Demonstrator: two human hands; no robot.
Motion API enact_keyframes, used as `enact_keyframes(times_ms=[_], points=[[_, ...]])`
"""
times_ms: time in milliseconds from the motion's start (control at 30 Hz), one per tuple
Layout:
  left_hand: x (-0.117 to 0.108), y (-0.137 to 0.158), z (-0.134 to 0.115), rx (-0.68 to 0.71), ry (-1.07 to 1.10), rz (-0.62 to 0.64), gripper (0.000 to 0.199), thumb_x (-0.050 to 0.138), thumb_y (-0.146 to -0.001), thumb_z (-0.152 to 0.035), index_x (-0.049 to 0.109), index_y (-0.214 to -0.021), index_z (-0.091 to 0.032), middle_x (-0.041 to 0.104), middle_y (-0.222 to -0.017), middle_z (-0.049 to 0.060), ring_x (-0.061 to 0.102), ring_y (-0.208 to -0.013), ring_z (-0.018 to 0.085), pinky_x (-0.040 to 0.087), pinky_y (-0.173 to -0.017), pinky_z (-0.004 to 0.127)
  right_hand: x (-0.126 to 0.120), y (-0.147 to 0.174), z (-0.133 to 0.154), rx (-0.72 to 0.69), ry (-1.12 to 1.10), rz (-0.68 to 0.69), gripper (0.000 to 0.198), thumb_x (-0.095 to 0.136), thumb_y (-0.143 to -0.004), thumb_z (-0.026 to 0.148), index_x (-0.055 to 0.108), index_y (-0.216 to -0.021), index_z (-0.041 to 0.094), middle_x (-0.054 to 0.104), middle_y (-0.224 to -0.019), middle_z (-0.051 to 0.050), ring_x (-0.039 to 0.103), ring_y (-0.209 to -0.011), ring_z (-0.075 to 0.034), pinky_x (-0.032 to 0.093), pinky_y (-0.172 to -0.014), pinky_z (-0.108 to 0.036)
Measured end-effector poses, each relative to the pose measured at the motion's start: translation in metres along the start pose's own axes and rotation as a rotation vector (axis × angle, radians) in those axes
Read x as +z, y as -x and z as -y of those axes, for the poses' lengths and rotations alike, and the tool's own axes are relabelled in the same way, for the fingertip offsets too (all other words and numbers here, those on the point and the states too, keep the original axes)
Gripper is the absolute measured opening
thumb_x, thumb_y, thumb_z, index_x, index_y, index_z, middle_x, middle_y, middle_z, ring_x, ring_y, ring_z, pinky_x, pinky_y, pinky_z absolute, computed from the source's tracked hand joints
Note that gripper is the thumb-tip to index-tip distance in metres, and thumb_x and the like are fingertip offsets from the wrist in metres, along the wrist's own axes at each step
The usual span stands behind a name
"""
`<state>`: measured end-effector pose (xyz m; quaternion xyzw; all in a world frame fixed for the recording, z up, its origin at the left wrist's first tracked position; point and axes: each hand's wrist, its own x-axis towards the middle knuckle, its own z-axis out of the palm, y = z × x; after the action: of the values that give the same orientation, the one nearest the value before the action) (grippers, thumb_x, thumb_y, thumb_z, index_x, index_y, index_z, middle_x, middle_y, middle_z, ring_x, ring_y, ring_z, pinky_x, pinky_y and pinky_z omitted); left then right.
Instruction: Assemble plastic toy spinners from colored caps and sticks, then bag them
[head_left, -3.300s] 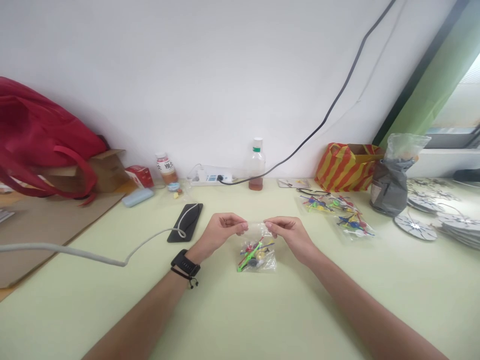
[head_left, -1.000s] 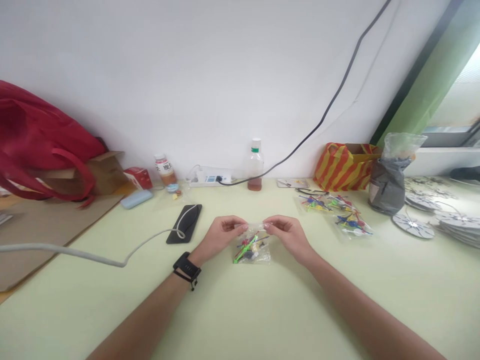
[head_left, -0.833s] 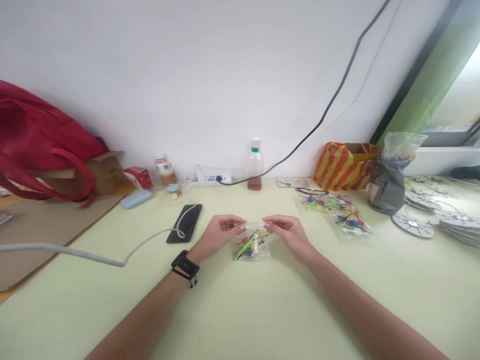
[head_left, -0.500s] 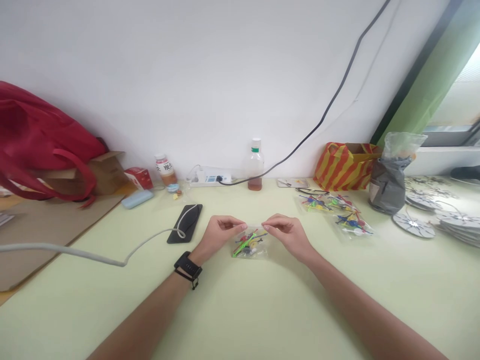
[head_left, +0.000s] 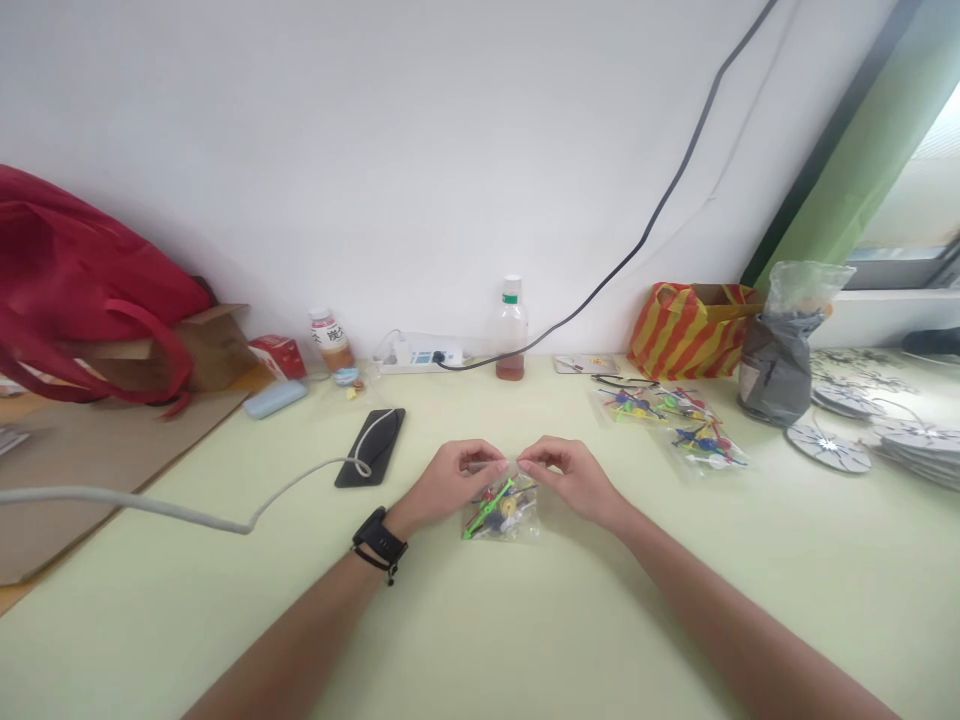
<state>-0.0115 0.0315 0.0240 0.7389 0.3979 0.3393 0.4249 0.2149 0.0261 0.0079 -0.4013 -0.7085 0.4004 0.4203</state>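
A small clear plastic bag [head_left: 525, 522] with colourful plastic pieces inside, among them a long bright green one, hangs or rests in front of me at mid-table. My left hand [head_left: 457, 482] pinches its top edge between thumb and fingers. On the other side of that edge, my right hand [head_left: 571, 480] pinches the bag too, with the fingertips close to those of the left. A black watch sits on my left wrist. Whether the bag's top is sealed is too small to make out.
Left of my hands lies a black phone [head_left: 360, 462] with a grey cable [head_left: 292, 484] across it. Similar filled bags [head_left: 705, 446] lie to the right, near a grey bag [head_left: 776, 370] and stacked grey discs [head_left: 829, 449]. A bottle [head_left: 511, 335] and a power strip [head_left: 427, 357] line the wall.
Both hands have come closer together along the bag's top edge. The bag has shifted slightly toward me, its lower edge now nearer the front.
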Motion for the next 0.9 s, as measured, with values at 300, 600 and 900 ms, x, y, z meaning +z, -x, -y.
enact_keyframes(times_ms=[300,600,900], points=[[0.0,0.001,-0.004,-0.067,0.156,0.059,0.026,0.075,-0.087,-0.039,0.08,-0.095,-0.014,0.077,-0.089,0.008,0.068,-0.08,0.018,0.052,-0.072,0.026,-0.001,0.004,0.01,0.002,0.014,0.138,0.027,0.069,-0.09,0.044,0.08,-0.09,0.019,0.076,-0.086,-0.006,0.065,-0.078,-0.018,0.05,-0.072,-0.03],[-0.005,-0.003,-0.002,-0.032,0.064,0.005,0.026,0.082,-0.079,-0.04,0.08,-0.08,-0.014,0.076,-0.074,0.006,0.063,-0.068,0.016,0.049,-0.063,0.026,-0.019,0.003,0.016,-0.05,0.068,0.177,0.031,0.068,-0.091,0.047,0.082,-0.089,0.019,0.075,-0.08,-0.005,0.06,-0.07,-0.016,0.046,-0.064,-0.028],[-0.009,-0.005,0.008,-0.045,0.052,-0.072,0.034,0.081,-0.079,-0.046,0.075,-0.072,-0.013,0.067,-0.06,0.002,0.055,-0.055,0.012,0.042,-0.052,0.023,-0.028,0.0,0.012,-0.035,0.081,0.124,0.032,0.07,-0.087,0.049,0.082,-0.085,0.019,0.075,-0.079,-0.005,0.06,-0.067,-0.016,0.045,-0.06,-0.028]])
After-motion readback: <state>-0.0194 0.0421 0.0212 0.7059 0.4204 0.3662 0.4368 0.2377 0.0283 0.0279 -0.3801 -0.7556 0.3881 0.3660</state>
